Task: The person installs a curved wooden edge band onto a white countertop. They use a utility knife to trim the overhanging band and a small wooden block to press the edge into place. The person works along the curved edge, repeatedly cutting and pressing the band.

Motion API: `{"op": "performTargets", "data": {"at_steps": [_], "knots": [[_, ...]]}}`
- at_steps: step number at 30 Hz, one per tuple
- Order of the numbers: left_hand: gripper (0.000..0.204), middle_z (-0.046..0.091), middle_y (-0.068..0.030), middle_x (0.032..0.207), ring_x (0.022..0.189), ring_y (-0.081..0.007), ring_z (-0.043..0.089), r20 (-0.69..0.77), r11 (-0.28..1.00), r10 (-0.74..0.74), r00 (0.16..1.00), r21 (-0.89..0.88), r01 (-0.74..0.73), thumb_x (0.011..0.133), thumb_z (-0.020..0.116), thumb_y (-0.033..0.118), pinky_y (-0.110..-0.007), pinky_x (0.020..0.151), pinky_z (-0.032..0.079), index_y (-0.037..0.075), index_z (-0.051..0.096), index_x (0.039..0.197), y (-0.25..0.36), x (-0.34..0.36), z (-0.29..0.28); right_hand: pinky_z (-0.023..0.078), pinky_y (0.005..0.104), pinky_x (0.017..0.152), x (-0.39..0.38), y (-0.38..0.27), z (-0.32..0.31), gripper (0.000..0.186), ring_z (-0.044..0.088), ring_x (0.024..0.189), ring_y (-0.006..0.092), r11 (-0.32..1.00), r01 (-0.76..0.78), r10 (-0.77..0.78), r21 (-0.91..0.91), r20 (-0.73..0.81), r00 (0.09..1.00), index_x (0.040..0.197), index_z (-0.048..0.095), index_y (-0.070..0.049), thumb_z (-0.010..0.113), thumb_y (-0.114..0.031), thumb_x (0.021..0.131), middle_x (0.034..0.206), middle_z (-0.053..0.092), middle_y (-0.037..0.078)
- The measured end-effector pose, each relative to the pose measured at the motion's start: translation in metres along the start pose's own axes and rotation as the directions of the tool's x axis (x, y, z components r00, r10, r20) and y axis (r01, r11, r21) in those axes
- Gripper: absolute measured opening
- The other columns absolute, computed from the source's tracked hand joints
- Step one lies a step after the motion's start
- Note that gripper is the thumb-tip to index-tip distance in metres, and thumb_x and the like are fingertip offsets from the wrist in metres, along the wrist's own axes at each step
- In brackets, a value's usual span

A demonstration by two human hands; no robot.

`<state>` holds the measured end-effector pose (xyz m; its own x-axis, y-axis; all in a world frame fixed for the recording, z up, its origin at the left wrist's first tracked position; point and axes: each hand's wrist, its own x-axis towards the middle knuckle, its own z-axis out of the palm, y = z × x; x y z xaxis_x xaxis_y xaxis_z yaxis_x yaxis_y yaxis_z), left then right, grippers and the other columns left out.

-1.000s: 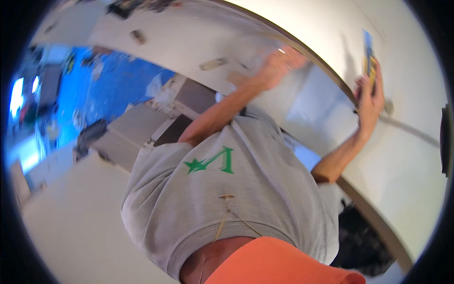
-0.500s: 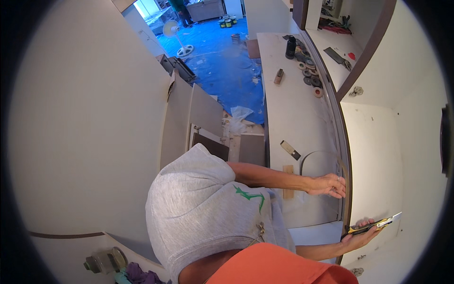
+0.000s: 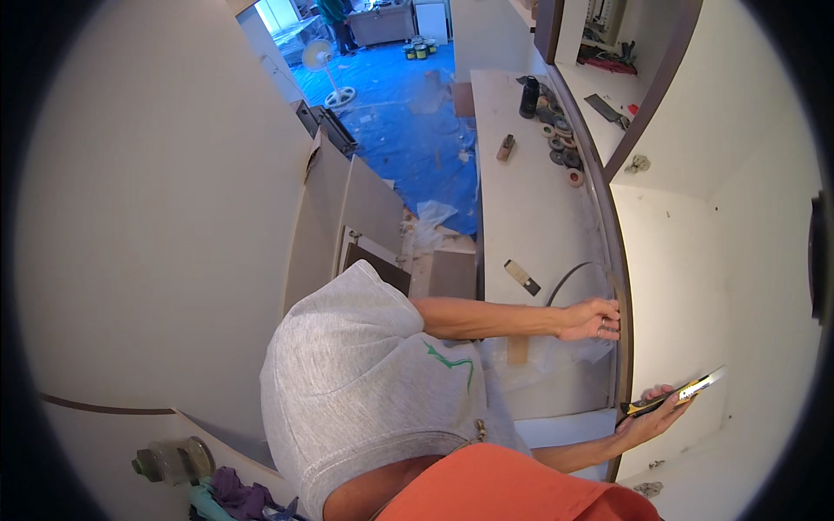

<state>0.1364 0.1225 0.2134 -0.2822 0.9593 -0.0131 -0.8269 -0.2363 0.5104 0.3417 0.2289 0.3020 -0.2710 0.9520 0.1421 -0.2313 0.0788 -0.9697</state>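
Observation:
My left hand [image 3: 589, 320] reaches across the long white panel, its fingers curled closed against the dark edge of the upright cabinet. A thin dark edging strip [image 3: 569, 279] loops over the panel and runs to these fingers. Lower down, my right hand [image 3: 653, 420] grips a yellow-and-black utility knife [image 3: 673, 400]. Its bright blade points up and right into the white cabinet. Just left of my left forearm's reach lies a flat two-tone scraper-like tool [image 3: 522, 277]. A small light wooden block [image 3: 518, 350] rests below that forearm.
On the panel's far part are a wooden hand plane [image 3: 506, 148], a black bottle [image 3: 529, 96] and several tape rolls [image 3: 562, 146]. A cleaver-like blade [image 3: 606, 111] lies on a cabinet shelf. Beyond, a white fan [image 3: 334, 73] stands on blue sheeting [image 3: 400, 139]; a person [image 3: 335, 24] is farther back.
The view has shifted slightly. Both hands sit a little higher and farther left in the picture; the left still holds at the edge, and the knife stays in the right.

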Motion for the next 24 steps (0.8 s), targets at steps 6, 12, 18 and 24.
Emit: {"op": "performTargets", "data": {"at_steps": [6, 12, 18, 24], "knots": [[0.01, 0.06, 0.0016, 0.105, 0.097, -0.0106, 0.058, 0.013, 0.997, 0.016, 1.0, 0.079, -0.017, 0.097, 0.057, 0.016, -0.036, 0.103, 0.049, 0.012, 0.058, 0.106, 0.002, -0.003, 0.006, 0.041, 0.0244, 0.06, 0.001, 0.001, -0.002, 0.054, 0.049, 0.071, 0.0098, 1.0, 0.021, -0.021, 0.008, 0.01, 1.0, 0.157, 0.035, -0.012, 0.053, -0.023, 0.108, 0.093, 0.055, 0.003], [0.009, 0.063, -0.0013, 0.111, 0.108, -0.0124, 0.061, 0.0, 0.993, -0.003, 1.0, 0.122, 0.003, 0.098, 0.056, 0.016, -0.036, 0.103, 0.05, 0.012, 0.057, 0.106, 0.003, -0.004, 0.003, 0.04, 0.0245, 0.059, 0.0, 0.005, -0.002, 0.055, 0.048, 0.07, 0.0094, 0.999, 0.053, -0.053, -0.013, -0.005, 0.999, 0.157, 0.035, -0.012, 0.055, -0.024, 0.107, 0.091, 0.054, 0.002], [0.015, 0.065, -0.0067, 0.121, 0.114, -0.0166, 0.063, -0.004, 0.997, -0.047, 0.999, 0.065, 0.048, 0.099, 0.054, 0.015, -0.037, 0.105, 0.05, 0.009, 0.057, 0.112, 0.006, -0.011, 0.009, 0.038, 0.0249, 0.059, -0.002, 0.003, 0.001, 0.057, 0.045, 0.069, 0.0096, 0.997, 0.07, -0.071, -0.037, -0.016, 0.997, 0.158, 0.034, -0.007, 0.053, -0.026, 0.108, 0.091, 0.053, 0.003], [0.021, 0.066, -0.008, 0.125, 0.115, -0.0189, 0.063, 0.019, 0.986, -0.04, 0.999, 0.162, 0.037, 0.099, 0.053, 0.016, -0.037, 0.106, 0.049, 0.007, 0.058, 0.117, 0.005, -0.004, 0.001, 0.041, 0.0238, 0.061, -0.002, 0.0, 0.001, 0.056, 0.048, 0.07, 0.0096, 1.0, 0.02, -0.02, -0.003, 0.0, 1.0, 0.156, 0.037, -0.009, 0.057, -0.025, 0.107, 0.09, 0.056, 0.003]]}}
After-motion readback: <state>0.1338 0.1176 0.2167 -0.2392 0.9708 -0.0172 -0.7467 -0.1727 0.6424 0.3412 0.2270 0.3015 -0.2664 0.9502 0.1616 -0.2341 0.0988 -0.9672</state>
